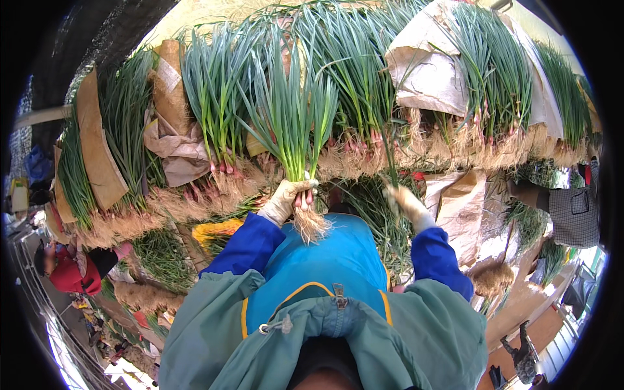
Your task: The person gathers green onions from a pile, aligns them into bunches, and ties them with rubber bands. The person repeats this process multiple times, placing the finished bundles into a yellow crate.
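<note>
My left hand [288, 196], in a pale glove, is closed round a bunch of green stalks with reddish bulbs, probably garlic or scallion plants [296, 122]. The leaves point up and away from me; the bulbs and tan roots [310, 225] hang below the fist over my blue apron [324, 243]. My right hand [404, 201], gloved too and somewhat blurred, is apart from the bunch at the right. Thin green leaves [388, 153] rise from its fingers, which appear to hold them. Behind both hands lies a long row of the same plants [360, 92], roots towards me.
Sacking [431, 73] and brown sheets [100, 141] lie among the row. Loose leaves [385, 224] cover the ground around my apron, beside a yellow bag [217, 230] and a pale sack [460, 214]. A person in red [73, 270] is at the left; others are at the right.
</note>
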`<state>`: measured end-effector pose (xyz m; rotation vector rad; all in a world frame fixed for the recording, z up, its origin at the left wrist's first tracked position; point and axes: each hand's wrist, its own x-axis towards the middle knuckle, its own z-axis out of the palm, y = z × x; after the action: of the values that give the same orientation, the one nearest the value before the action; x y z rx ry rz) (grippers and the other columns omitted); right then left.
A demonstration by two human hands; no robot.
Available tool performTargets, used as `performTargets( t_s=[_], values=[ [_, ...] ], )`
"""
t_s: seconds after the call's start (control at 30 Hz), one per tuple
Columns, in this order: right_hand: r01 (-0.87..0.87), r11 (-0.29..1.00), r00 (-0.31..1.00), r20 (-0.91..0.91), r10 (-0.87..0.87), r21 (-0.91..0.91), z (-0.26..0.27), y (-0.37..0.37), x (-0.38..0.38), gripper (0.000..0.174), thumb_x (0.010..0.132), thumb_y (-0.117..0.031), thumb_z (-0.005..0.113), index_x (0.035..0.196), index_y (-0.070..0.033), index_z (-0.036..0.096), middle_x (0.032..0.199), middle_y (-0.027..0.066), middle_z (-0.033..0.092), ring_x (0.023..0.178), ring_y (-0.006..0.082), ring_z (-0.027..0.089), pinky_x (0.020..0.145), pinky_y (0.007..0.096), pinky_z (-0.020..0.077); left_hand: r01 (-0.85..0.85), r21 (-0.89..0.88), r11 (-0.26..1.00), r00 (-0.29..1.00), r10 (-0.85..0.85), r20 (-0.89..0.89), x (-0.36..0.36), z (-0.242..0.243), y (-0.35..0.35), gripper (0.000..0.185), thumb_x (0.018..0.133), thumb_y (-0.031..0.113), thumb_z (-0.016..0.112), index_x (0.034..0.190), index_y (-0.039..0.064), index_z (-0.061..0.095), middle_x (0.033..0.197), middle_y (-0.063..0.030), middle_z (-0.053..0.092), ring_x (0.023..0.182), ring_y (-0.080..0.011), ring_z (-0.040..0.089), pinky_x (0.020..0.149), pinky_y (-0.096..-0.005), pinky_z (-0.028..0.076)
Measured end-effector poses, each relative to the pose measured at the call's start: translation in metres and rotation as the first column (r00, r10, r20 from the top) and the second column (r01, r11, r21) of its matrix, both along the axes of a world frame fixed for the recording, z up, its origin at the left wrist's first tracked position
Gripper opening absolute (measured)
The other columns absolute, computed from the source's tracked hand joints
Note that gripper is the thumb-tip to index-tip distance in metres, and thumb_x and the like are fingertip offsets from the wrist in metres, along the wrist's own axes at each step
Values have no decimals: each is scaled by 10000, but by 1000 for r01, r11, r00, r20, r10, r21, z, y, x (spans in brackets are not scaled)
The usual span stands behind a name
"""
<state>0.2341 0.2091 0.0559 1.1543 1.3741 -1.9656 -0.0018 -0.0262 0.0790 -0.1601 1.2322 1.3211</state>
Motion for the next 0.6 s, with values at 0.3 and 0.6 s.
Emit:
performTargets(
  t_s=[0.3,0.6],
  values=[
    [223,112,755,-244,609,968,-20,46,-164,443,800,-77,584,1219,-142,455,1226,114,514,938,282,599,783,335,506,28,-80,996,1000,-29,-3,1,-7,-8,274,818,146,616,583,8,582,495,-79,562,335,-128,485,324,-217,335],
    [-248,-220,589,327,739,943,-21,60,-319,230,918,-167,337,1065,-52,472,895,170,625,840,338,611,691,416,501,7,61,998,1000,-9,26,-10,-1,-21,180,844,142,555,819,-33,590,525,-88,553,344,-146,479,393,-245,417]
  ],
)
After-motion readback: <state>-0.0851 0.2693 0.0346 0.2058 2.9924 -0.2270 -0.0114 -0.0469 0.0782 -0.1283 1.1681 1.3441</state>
